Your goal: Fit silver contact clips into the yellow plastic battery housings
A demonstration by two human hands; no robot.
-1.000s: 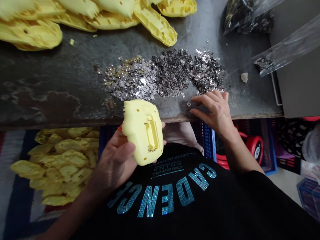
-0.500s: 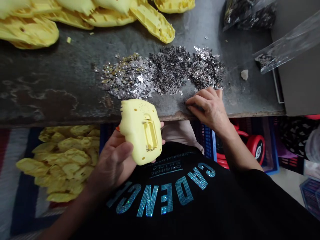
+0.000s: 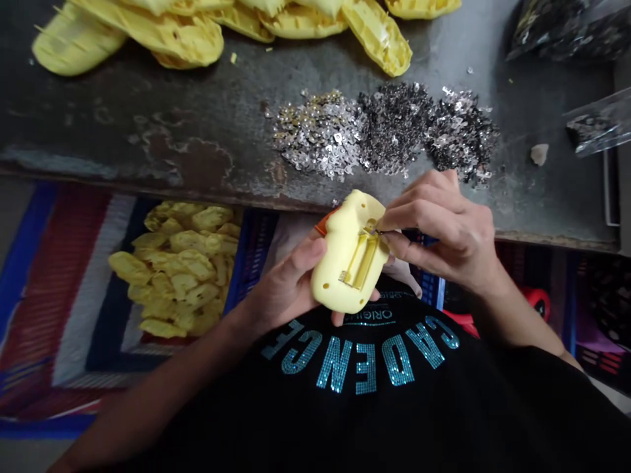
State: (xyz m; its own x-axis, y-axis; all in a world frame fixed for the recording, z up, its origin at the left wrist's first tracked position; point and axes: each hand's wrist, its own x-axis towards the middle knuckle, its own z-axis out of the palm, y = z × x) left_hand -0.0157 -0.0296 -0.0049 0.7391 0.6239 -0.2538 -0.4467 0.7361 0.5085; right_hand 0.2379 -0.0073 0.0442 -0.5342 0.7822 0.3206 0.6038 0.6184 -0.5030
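My left hand [image 3: 290, 279] is wrapped round a yellow plastic toy shell [image 3: 338, 263], its back turned up toward me. An open battery compartment [image 3: 362, 259] runs along the shell, with a bit of metal at its lower end. At the compartment's upper end my right hand [image 3: 438, 226] pinches a small metal contact piece [image 3: 373, 230], mostly covered by the fingertips. Beyond the hands, loose metal contacts lie in three piles on the bench: a silvery one [image 3: 318, 141], a darker one [image 3: 394, 128] and another on the right [image 3: 461, 135].
More yellow shells [image 3: 177, 39] are heaped at the back of the worn metal bench [image 3: 123, 131]. Below its edge, a basket holds several yellow shell parts [image 3: 182, 263]. Plastic bags of metal parts [image 3: 562, 33] and a whitish lump [image 3: 539, 154] sit at the right.
My right hand has picked a small metal contact off the bench edge and brought it left to the shell's battery compartment. The view has swung left; my left hand still holds the shell.
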